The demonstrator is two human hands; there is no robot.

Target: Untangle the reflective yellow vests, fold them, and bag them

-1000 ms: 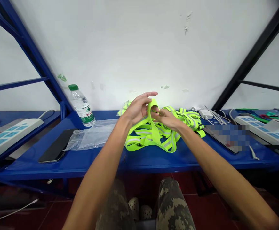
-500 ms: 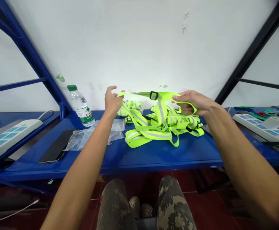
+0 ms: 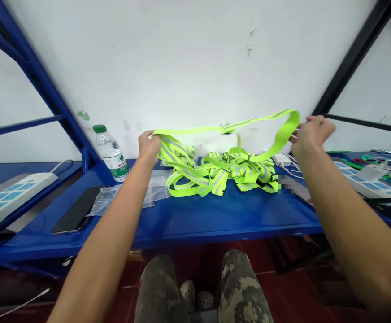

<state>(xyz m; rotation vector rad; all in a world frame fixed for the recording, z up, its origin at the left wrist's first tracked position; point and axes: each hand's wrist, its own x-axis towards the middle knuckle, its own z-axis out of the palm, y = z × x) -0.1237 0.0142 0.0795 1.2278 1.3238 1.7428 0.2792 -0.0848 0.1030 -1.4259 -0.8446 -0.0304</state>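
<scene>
- Blue table [image 3: 215,220] against a scuffed white wall [image 3: 182,54] – the heap of lime reflective straps [image 3: 242,170] lies on it, loops tangled.
- Above the heap, a raised strap [image 3: 286,130] spans both hands, its dark buckle [image 3: 228,131] midway, blurred.
- Left hand [image 3: 149,146], up left of the heap: fingers curled, pinching the strap.
- Right hand [image 3: 313,132], up right of it: fingertips pinching the loop, thumb's exact place unclear.
- Left of the heap: clear bags [image 3: 155,186], phone [image 3: 76,211], bottle [image 3: 113,157].
- Looks like spreading one strap open – any further pull calls for gentle, even tension, lest loops snag.
</scene>
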